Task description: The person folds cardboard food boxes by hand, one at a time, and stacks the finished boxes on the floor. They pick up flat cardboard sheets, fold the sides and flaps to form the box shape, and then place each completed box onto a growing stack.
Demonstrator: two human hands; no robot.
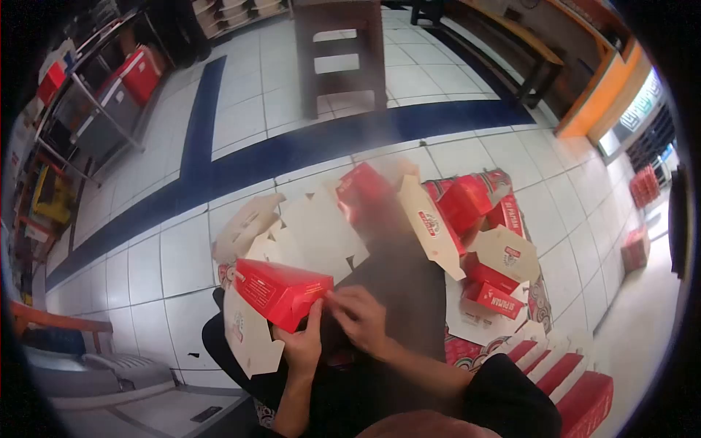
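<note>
A partly folded red cardboard box (281,288) is in front of me, tilted, with its cream printed lid flap (248,332) hanging open at the lower left. My left hand (303,343) is closed on the box's near edge, with the thumb up against its red side. At the box's right corner, my right hand (360,319) pinches the cardboard with thumb and fingertips; the other fingers are curled. Flat cream box blanks (314,226) lie just beyond, their pale insides facing up.
Red and cream boxes (465,204) lie on a patterned red cloth (542,292) to the right. A row of boxes (584,405) stands at lower right. Ahead on the tiled floor is a dark wooden chair (342,80). A metal rack (109,109) is at left.
</note>
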